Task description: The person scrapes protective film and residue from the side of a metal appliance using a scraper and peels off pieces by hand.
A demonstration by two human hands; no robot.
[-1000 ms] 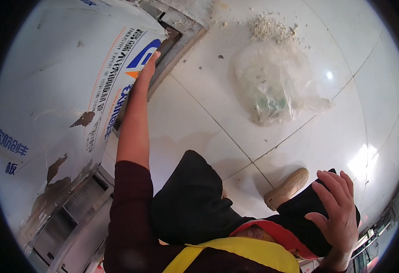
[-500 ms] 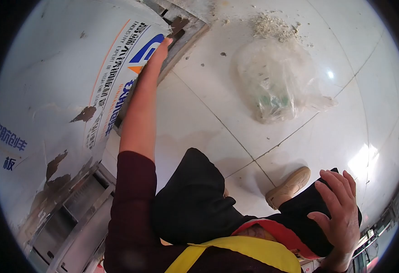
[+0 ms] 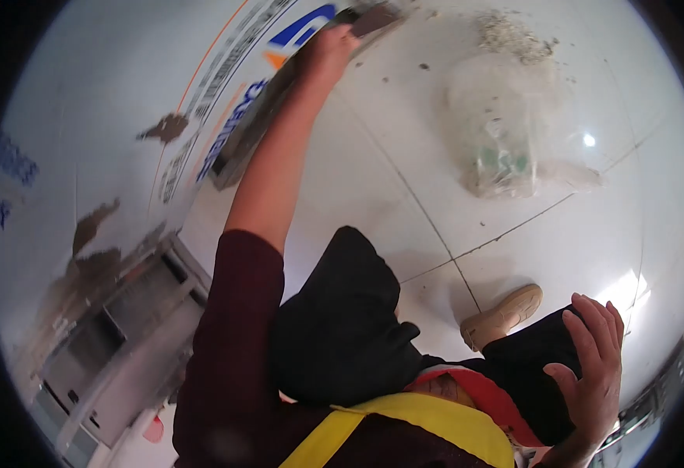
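One head view: we note the left hand point(image 3: 330, 56) at the right edge of the printed white panel point(image 3: 116, 74), which runs along the left edge of the floor point(image 3: 361, 175); blurred, so we cannot tell whether its fingers grip. Right hand point(image 3: 596, 366): fingers apart, by the black trouser leg point(image 3: 530, 342).

A single camera is sitting on the person's head, facing forward and steeply down. Its wide lens is curving the outer lines and leaving dark, rounded corners. The yellow apron trim point(image 3: 435, 421) is crossing the bottom of the frame, close below the lens; the tiled floor point(image 3: 392, 207) is lying farther off, through the middle and upper right. The view is taking in the left hand point(image 3: 328, 56) near the top edge, the right hand point(image 3: 596, 366) at lower right, and a printed panel point(image 3: 96, 86) along the left.
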